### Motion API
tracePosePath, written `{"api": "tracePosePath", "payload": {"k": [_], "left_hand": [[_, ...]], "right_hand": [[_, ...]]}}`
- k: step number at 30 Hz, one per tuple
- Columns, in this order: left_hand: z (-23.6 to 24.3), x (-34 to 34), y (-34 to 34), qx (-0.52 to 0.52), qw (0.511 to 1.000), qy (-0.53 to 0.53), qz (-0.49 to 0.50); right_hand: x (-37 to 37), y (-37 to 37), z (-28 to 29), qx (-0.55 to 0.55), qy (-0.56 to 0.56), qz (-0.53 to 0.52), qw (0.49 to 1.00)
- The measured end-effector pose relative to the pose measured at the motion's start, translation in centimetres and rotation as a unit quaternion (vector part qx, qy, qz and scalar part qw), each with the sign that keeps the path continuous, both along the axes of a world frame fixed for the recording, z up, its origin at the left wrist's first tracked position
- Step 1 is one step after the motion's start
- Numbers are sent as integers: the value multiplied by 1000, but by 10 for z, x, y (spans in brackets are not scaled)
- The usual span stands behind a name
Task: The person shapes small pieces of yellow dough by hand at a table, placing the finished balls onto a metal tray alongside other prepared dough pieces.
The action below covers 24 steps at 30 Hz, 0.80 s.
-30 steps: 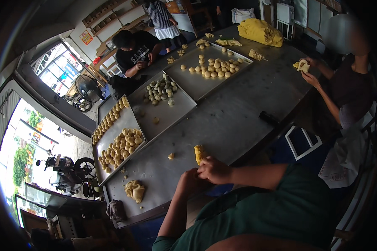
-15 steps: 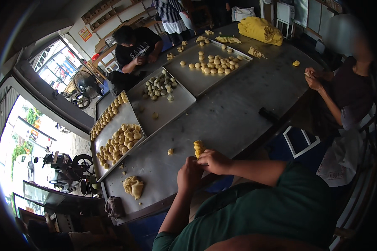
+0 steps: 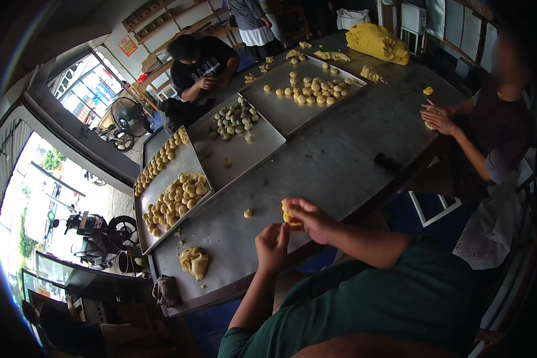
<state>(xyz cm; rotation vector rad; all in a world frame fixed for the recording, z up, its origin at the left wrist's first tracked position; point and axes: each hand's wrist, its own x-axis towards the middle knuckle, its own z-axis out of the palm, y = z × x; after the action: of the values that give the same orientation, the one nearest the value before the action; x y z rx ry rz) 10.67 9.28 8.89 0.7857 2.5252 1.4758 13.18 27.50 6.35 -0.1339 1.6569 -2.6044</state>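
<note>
My right hand (image 3: pixel 311 222) is at the near edge of the metal table, its fingers curled around a yellow lump of soft paste (image 3: pixel 284 210). The fingers cover much of that lump. Close beside it on the left, my left hand (image 3: pixel 271 246) is closed with the thumb up; whatever lies inside its fingers is hidden. A small piece of pale dough (image 3: pixel 247 213) sits on the table to the left of the hands. Farther left lies a larger, folded mass of pale dough (image 3: pixel 194 263), with crumbs around it.
Trays hold pale dough balls (image 3: pixel 179 196), greyish-green balls (image 3: pixel 232 121) and more pale balls (image 3: pixel 316 90). A cloth (image 3: pixel 166 291) lies at the near left corner. One co-worker (image 3: pixel 200 65) sits across; another's hands (image 3: pixel 440 119) press together at right. A yellow bundle (image 3: pixel 377 43) rests at the far end.
My hands have parted. The right hand has moved up onto the yellow lump, while the left stays low and closed. The co-worker at right has brought both palms together. The view has shifted slightly.
</note>
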Motion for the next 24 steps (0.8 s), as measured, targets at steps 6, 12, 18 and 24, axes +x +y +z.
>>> {"api": "tracePosePath", "payload": {"k": [6, 12, 18, 24], "left_hand": [[-22, 0, 12, 120, 993, 17, 10], [-18, -8, 15, 227, 971, -74, 11], [-19, -2, 19, 232, 972, -14, 25], [-13, -6, 16, 393, 842, -356, 100]], "right_hand": [[16, -27, -3, -151, -216, 34, 964], [3, -25, -13, -29, -69, -11, 997], [10, -30, -5, -82, -85, -15, 993], [13, -24, -14, 178, 20, -59, 982]]}}
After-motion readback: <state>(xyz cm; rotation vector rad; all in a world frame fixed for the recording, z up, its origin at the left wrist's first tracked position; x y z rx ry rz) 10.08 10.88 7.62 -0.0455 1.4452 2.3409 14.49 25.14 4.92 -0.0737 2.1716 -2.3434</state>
